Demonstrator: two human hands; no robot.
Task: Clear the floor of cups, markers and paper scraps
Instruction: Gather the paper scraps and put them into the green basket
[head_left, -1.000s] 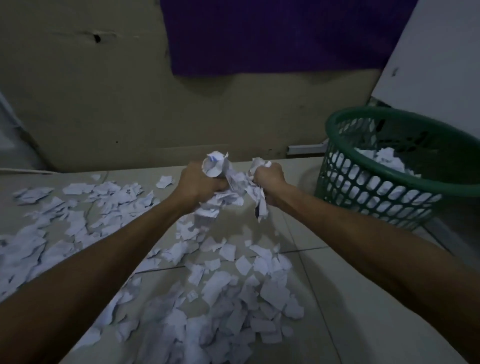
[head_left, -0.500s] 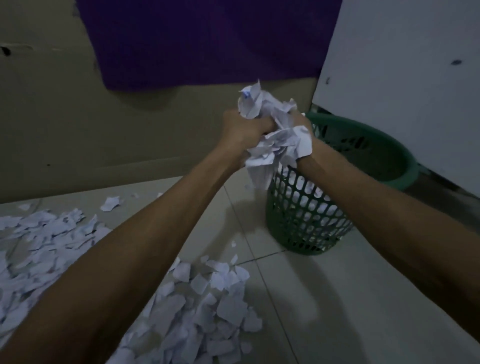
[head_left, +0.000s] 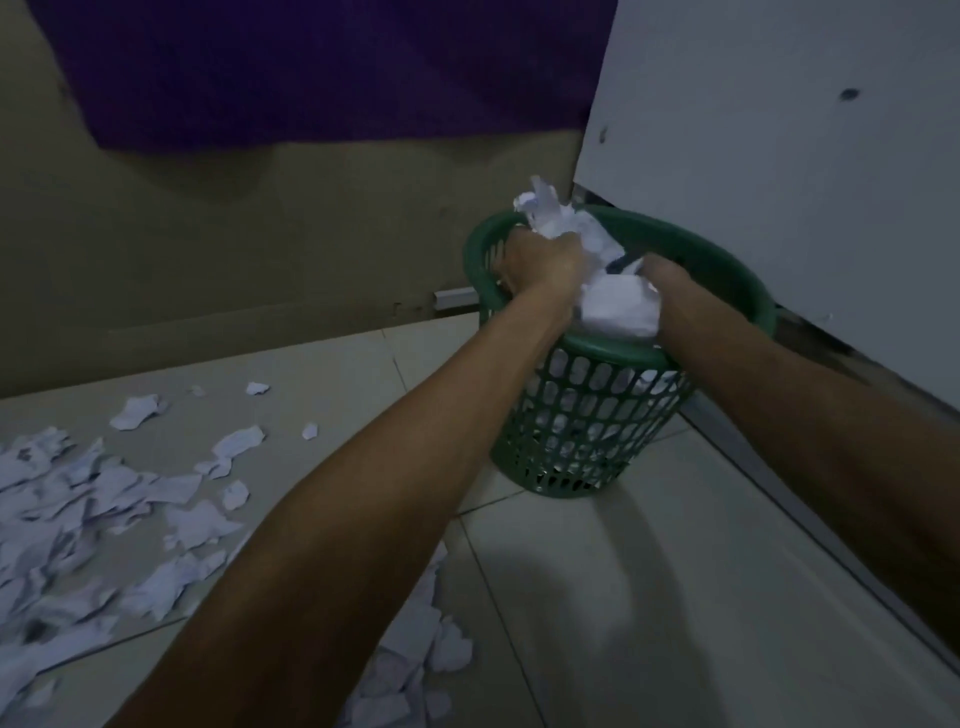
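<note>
Floor: pale glossy tile w/ thin grout lines, smooth, hard. Scattered scraps lie well down-left of the fingers, a big loose drift of torn, flat, ragged-edged white paper, more under the forearms. No cups or markers visible in this view.

Basket: green plastic, round, tapering, lattice wall w/ solid rolled rim, directly beneath the fingers. White paper shows thru the lattice, so it's partly filled.

Paper wad: crumpled white sheets, soft, springy, creased; sits btwn both sets of fingers, above the basket mouth, part of it poking up past the left knuckles.

Left hand: fingers clenched round the wad's left side. Right hand: pressed to the wad's right side, seems to be clutching it, tho its fingertips are hidden behind paper.

Step, as I read it: dumping a two-handed load of scraps into the basket. Next move prob. calls for spreading both hands apart while over the opening so the wad drops inside the rim, not over its edge; light scraps may flutter, so release low. Plenty left on the floor, so task is far from done.
</note>
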